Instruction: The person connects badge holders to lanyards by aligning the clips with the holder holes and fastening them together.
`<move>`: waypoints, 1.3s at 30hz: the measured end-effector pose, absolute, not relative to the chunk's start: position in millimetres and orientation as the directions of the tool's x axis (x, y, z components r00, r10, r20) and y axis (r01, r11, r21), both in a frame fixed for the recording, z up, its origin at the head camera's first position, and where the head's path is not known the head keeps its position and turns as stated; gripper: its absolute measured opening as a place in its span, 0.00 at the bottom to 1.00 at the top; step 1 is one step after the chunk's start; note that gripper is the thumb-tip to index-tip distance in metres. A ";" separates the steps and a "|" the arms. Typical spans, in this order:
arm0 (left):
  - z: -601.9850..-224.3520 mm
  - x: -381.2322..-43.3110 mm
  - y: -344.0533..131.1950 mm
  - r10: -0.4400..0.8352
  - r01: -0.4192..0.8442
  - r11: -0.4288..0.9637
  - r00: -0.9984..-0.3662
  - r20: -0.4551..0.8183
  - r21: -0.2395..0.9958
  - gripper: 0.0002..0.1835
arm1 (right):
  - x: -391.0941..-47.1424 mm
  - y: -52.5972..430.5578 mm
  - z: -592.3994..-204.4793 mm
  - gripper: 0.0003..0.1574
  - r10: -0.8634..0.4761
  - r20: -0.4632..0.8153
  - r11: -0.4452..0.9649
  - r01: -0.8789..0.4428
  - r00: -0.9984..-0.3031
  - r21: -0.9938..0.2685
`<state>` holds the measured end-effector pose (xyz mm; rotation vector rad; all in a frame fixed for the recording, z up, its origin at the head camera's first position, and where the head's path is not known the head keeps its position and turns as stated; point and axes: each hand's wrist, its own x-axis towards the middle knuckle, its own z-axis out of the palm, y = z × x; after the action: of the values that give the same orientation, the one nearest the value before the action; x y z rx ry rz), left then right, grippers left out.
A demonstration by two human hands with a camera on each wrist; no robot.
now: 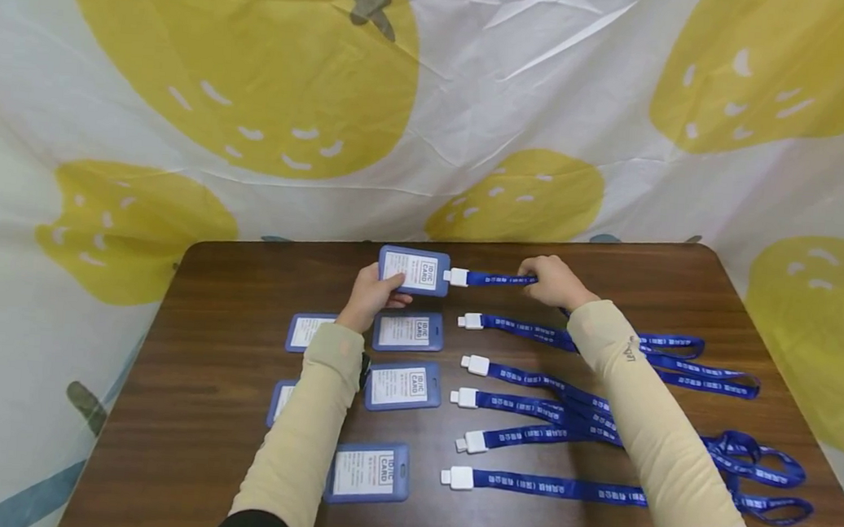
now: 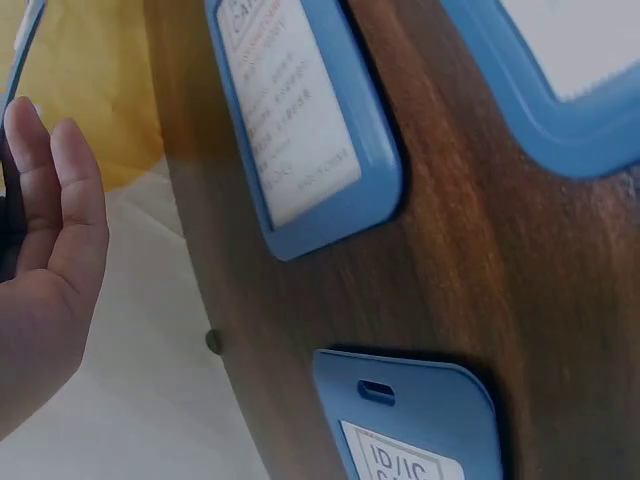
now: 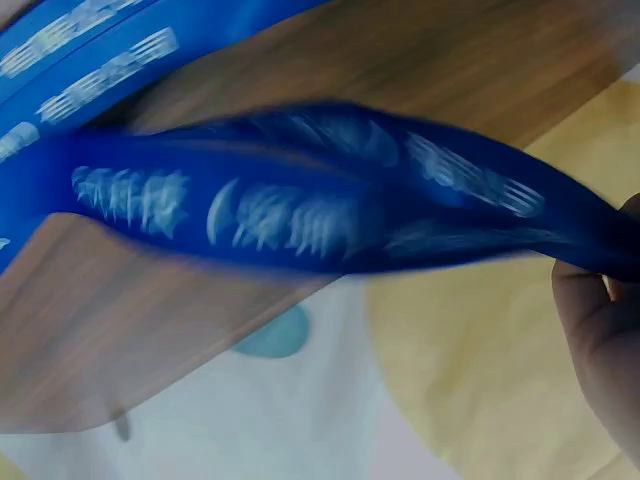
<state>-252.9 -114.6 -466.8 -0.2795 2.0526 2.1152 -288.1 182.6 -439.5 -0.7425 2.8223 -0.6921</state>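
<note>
My left hand pinches a blue-framed ID card holder near the table's back edge, thumb over its front. The white clip of a blue lanyard meets the holder's slotted right end. Whether it is fastened there I cannot tell. Farther right, my right hand grips that lanyard's strap, drawn out straight between both hands. The right wrist view shows the strap's printed loop blurred, trailing from the fingers. In the left wrist view my left hand is cut off and the held holder is mostly out of frame.
Several more card holders lie face up on the brown table, some partly behind the left sleeve. Several blue lanyards with white clips lie in rows at right, crossing under the right arm. A fruit-printed cloth hangs behind.
</note>
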 end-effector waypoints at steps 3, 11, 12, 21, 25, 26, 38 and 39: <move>-469.4 -255.2 -116.9 0.003 -0.307 -0.003 -0.952 -0.307 0.952 0.14 | -288.4 192.8 -441.5 0.12 -0.433 -0.054 0.821 -0.369 -0.900 -0.436; -477.4 -260.0 -117.8 0.052 -0.426 0.028 -0.903 -0.426 0.904 0.20 | -287.0 213.9 -450.2 0.14 -0.254 -0.082 0.904 -0.206 -0.964 -0.375; -478.1 -260.3 -117.7 0.054 -0.434 0.029 -0.899 -0.435 0.900 0.20 | -286.6 215.2 -450.6 0.15 -0.241 -0.081 0.907 -0.195 -0.967 -0.374; -495.5 -266.0 -123.7 0.021 -0.454 -0.021 -0.891 -0.453 0.891 0.25 | -290.3 220.5 -463.2 0.22 -0.177 -0.036 0.936 -0.157 -0.984 -0.314; -539.8 -288.5 -131.9 0.020 -0.414 -0.053 -0.910 -0.414 0.909 0.24 | -290.6 218.9 -470.4 0.22 -0.165 0.011 0.932 -0.159 -0.986 -0.324; -551.0 -295.9 -132.3 0.006 -0.418 -0.041 -0.908 -0.418 0.908 0.24 | -290.4 218.2 -472.1 0.21 -0.161 0.026 0.931 -0.160 -0.987 -0.327; -498.3 -267.2 -121.5 -0.162 -0.336 0.461 -0.942 -0.294 0.821 0.33 | -281.4 203.8 -476.2 0.17 -0.114 0.080 0.913 -0.136 -0.990 -0.385; -498.1 -267.3 -122.7 -0.161 -0.320 0.501 -0.947 -0.277 0.804 0.33 | -280.4 201.7 -476.5 0.17 -0.120 0.084 0.908 -0.144 -0.989 -0.393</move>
<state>-267.3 -122.7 -498.1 -0.4158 2.5746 1.4322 -280.4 201.7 -476.5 -0.2167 3.1253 -0.6498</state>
